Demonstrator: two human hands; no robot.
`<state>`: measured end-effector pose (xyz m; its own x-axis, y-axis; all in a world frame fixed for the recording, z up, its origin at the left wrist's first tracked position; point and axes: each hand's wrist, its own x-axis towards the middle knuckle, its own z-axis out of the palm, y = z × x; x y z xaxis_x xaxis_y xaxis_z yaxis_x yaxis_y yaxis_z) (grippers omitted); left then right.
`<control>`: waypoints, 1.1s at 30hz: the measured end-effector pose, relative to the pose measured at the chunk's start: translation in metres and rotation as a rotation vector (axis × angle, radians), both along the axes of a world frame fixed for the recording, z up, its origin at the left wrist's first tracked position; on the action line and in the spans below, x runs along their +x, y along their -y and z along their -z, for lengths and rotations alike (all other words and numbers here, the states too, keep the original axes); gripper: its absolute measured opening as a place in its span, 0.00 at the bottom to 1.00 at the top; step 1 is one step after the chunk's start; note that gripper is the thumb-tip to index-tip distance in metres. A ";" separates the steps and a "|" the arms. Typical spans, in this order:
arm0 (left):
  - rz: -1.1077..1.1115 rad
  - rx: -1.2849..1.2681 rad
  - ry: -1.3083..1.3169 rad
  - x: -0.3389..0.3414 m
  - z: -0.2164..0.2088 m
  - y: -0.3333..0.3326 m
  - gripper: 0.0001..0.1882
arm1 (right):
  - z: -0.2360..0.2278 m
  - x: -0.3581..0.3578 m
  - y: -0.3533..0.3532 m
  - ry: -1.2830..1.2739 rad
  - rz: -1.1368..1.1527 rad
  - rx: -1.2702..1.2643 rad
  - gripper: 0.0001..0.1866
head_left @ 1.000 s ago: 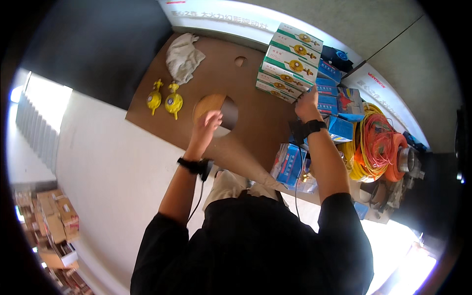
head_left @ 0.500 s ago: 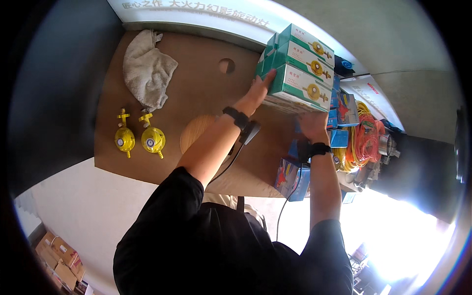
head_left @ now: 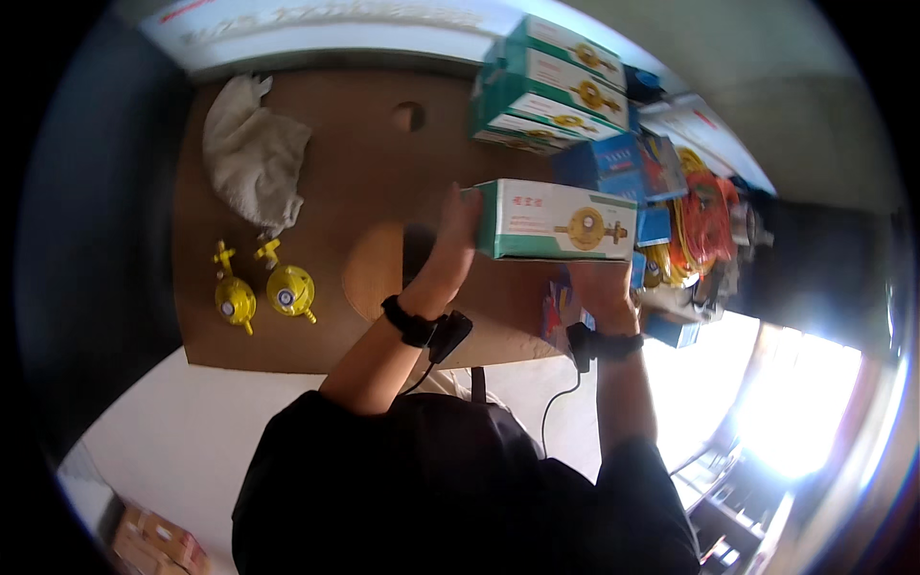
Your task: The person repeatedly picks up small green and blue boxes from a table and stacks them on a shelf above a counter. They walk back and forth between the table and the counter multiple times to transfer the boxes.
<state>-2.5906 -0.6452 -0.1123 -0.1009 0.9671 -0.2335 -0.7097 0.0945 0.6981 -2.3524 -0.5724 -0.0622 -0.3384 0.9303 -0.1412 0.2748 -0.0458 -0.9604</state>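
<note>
A white and green carton (head_left: 522, 222) with a gas regulator pictured on its side is lifted off the stack, in front of my body. My left hand (head_left: 453, 251) is closed on its left end. Beneath its right part my right hand (head_left: 602, 289) grips it from below; those fingers are partly hidden by the carton. Beyond it stands a stack of matching regulator cartons (head_left: 551, 72). Two yellow gas regulators (head_left: 290, 290) lie side by side at the left of the brown table (head_left: 335, 201).
A crumpled beige cloth (head_left: 251, 153) lies at the back left. Near a round hole (head_left: 409, 117) in the table is a round wooden disc (head_left: 372, 278). Blue boxes (head_left: 613, 163), coiled orange and yellow hoses (head_left: 704, 216) crowd the right side. Cables hang from both wrist straps.
Both hands have come away from the stack toward me with one carton between them. The stack is left behind, lower at its near side.
</note>
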 end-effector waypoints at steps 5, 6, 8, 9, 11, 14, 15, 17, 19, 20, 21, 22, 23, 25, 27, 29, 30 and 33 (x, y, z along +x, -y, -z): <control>0.002 0.160 -0.039 0.019 -0.052 0.028 0.38 | -0.068 0.005 0.029 0.276 0.003 0.359 0.21; 0.016 0.255 -0.097 0.025 -0.071 0.036 0.39 | -0.074 0.012 0.034 0.155 0.031 0.304 0.22; 0.067 0.364 -0.115 0.039 -0.088 0.046 0.39 | -0.087 0.033 0.051 -0.071 0.092 0.192 0.23; 0.095 0.379 -0.089 0.046 -0.085 0.049 0.38 | -0.098 0.045 0.060 0.033 0.062 0.255 0.22; 0.142 0.298 -0.028 0.070 -0.092 0.057 0.38 | -0.116 0.070 0.084 -0.030 0.079 0.283 0.21; 0.229 0.339 -0.079 0.115 -0.109 0.073 0.38 | -0.131 0.114 0.122 -0.346 0.151 0.194 0.19; 0.256 0.344 -0.120 0.131 -0.113 0.079 0.38 | -0.131 0.135 0.133 -0.400 0.176 0.160 0.19; 0.311 0.361 -0.156 0.167 -0.120 0.093 0.37 | -0.147 0.175 0.158 -0.441 0.214 0.099 0.18; 0.347 0.326 -0.092 0.217 -0.128 0.104 0.37 | -0.149 0.225 0.184 -0.432 0.269 0.102 0.17; 0.358 0.312 -0.065 0.241 -0.131 0.111 0.36 | -0.148 0.250 0.195 -0.429 0.289 0.102 0.17; 0.363 0.306 -0.084 0.266 -0.126 0.112 0.36 | -0.147 0.274 0.207 -0.403 0.340 0.141 0.13; 0.367 0.302 -0.102 0.292 -0.126 0.112 0.35 | -0.144 0.303 0.217 -0.550 0.355 0.094 0.14; 0.377 0.306 -0.097 0.320 -0.128 0.116 0.35 | -0.138 0.331 0.228 -0.698 0.366 0.036 0.15; 0.480 0.319 -0.152 0.364 -0.125 0.117 0.35 | -0.138 0.381 0.252 -0.623 0.410 0.114 0.15; 0.504 0.398 -0.372 0.413 -0.127 0.120 0.35 | -0.134 0.423 0.268 -0.688 0.491 0.082 0.16; 0.552 0.430 -0.398 0.461 -0.139 0.121 0.35 | -0.128 0.468 0.279 -0.741 0.531 0.081 0.15; 0.573 0.442 -0.413 0.484 -0.143 0.121 0.35 | -0.125 0.490 0.284 -0.768 0.549 0.074 0.15; 0.659 0.530 -0.486 0.554 -0.149 0.106 0.36 | -0.097 0.557 0.288 -0.708 0.609 0.078 0.18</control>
<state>-2.0367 -0.7514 0.0366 0.5274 0.8320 0.1722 -0.2507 -0.0413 0.9672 -1.7953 -0.8599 0.0344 0.2267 0.9738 -0.0184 -0.4255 0.0820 -0.9012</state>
